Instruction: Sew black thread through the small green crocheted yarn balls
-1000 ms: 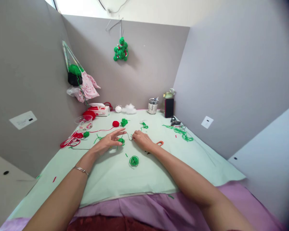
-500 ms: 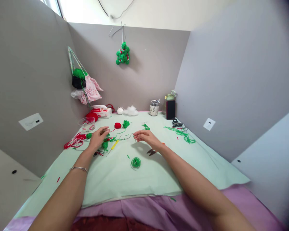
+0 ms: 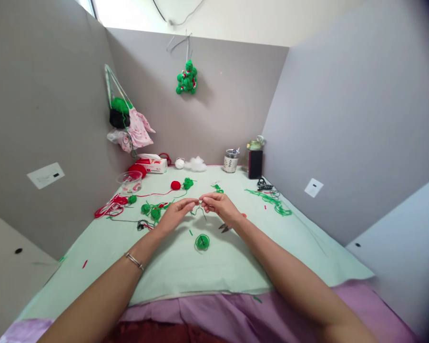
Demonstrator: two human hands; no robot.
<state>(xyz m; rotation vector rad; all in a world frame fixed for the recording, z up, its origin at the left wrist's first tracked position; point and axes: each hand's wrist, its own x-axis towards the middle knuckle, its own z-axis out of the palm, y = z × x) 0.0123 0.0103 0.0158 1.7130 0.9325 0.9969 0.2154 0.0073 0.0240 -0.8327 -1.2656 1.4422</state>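
Observation:
My right hand [image 3: 219, 207] pinches a dark green strand of yarn [image 3: 202, 211] between thumb and fingertips. My left hand [image 3: 175, 215] meets it from the left, its thumb and fingers closed at the same strand; the exact grip is small and partly hidden. The loose yarn hangs in a bend below the fingertips. Beside my left hand lie green crocheted balls [image 3: 156, 213] with red and white bits. Scissors [image 3: 224, 228] lie partly under my right wrist, blades pointing left. Nearer to me on the cloth is a small wound coil of green yarn [image 3: 202, 242].
Red yarn [image 3: 112, 207], a clear plastic tub [image 3: 129, 183] and a tissue box [image 3: 155, 165] stand left. A tin [image 3: 230, 162] and dark phone-like slab [image 3: 255, 165] stand at the back right. Green strands [image 3: 271, 201] lie right. A green crocheted piece [image 3: 187, 80] hangs on the partition.
My left hand has moved right, from over the crocheted balls to my right fingertips. The yellow-handled tool seen beside it earlier is out of sight. The view has shifted slightly.

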